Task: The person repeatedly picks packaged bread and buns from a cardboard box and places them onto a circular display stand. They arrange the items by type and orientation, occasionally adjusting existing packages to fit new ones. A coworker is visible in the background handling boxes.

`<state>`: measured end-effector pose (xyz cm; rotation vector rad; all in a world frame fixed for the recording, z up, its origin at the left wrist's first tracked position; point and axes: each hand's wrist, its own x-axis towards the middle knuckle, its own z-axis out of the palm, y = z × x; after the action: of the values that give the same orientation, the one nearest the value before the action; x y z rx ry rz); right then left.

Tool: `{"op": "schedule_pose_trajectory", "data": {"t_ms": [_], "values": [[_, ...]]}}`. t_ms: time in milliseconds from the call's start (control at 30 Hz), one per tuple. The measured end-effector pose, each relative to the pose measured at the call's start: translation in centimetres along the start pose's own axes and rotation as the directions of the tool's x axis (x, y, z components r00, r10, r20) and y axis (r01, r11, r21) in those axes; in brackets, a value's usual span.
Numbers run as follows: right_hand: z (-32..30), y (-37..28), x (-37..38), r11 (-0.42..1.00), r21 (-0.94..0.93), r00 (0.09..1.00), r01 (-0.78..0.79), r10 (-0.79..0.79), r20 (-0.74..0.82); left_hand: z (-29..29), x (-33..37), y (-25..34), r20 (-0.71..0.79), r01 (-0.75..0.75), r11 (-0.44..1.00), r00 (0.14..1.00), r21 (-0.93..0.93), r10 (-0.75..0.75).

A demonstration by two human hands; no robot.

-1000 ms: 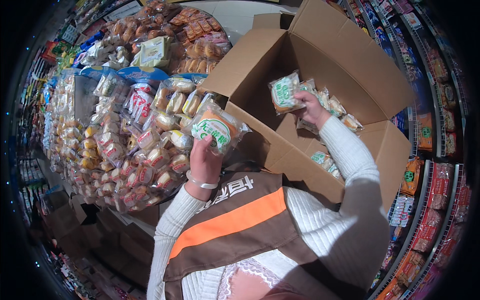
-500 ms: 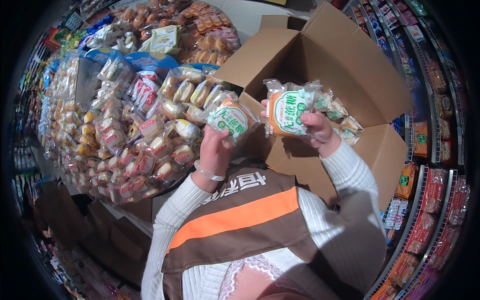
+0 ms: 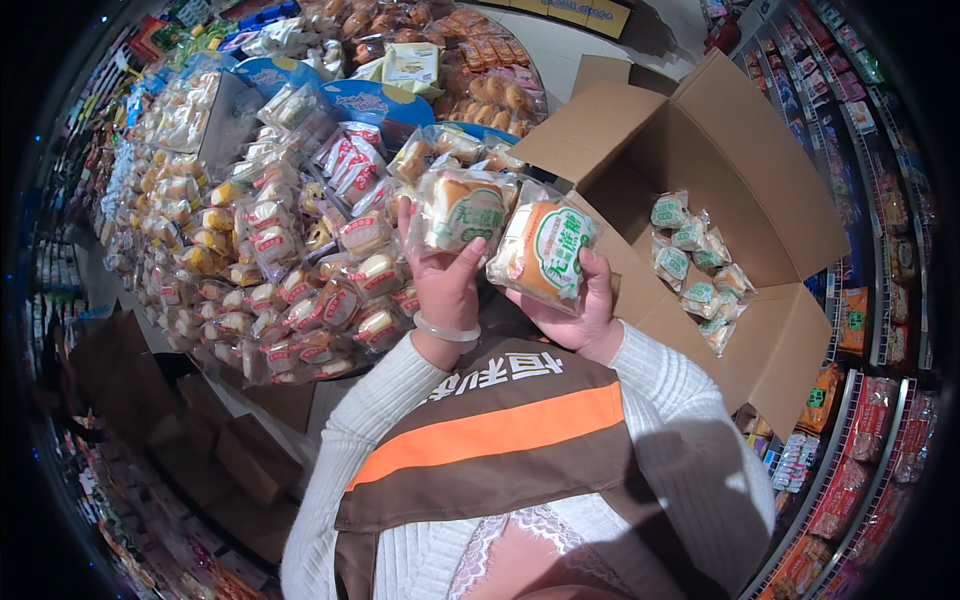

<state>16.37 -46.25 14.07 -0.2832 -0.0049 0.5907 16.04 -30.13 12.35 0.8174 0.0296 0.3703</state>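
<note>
My left hand (image 3: 447, 285) grips a clear-wrapped bread packet (image 3: 462, 212) with a green and white label. In my right hand (image 3: 583, 318) is a matching bread packet (image 3: 546, 247), thumb on its right edge. The two packets sit side by side, nearly touching, in front of my chest. To the right stands an open cardboard box (image 3: 765, 170), its flaps spread, with several small wrapped bread packets (image 3: 697, 262) inside. Left of my hands, a round display (image 3: 290, 260) is heaped with wrapped breads and cakes, some with red labels.
Shelves of packaged snacks (image 3: 850, 450) curve along the right. Brown cardboard boxes (image 3: 225, 440) lie at the lower left. A blue divider (image 3: 370, 104) rises from the display, with a yellow and white packet (image 3: 411, 68) behind it. Round buns (image 3: 365, 18) lie at the far side.
My right hand has brought its bread packet left, out from over the box, beside the left one. The left packet is now more upright. The view has shifted, showing more of the box's contents.
</note>
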Motion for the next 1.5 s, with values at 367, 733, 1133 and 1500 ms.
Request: {"op": "schedule_pose_trajectory", "data": {"t_ms": [367, 733, 1133, 1500], "values": [[0.0, 4.2, 4.0, 0.980, -0.188, 0.997, -0.058, 0.068, 0.048, -10.0, 1.3, 10.0, 0.112, 0.358, 0.867, 0.902, 0.347, -0.417], [1.6, 10.0, 6.9, 0.937, -0.345, 0.992, -0.049, 0.086, 0.093, -15.2, 0.7, 12.1, 0.184, 0.307, 0.893, 0.907, 0.329, -0.380], [0.7, 11.4, 10.0, 0.543, -0.820, 0.946, 0.183, 0.129, 0.297, -17.5, 2.8, 12.9, 0.299, 0.452, 0.802, 0.761, 0.391, -0.575], [1.8, 14.3, 15.6, 0.439, -0.856, 0.949, 0.273, 0.023, 0.315, -19.9, 8.7, 13.6, 0.377, 0.218, 0.784, 0.782, 0.582, -0.497]]}}
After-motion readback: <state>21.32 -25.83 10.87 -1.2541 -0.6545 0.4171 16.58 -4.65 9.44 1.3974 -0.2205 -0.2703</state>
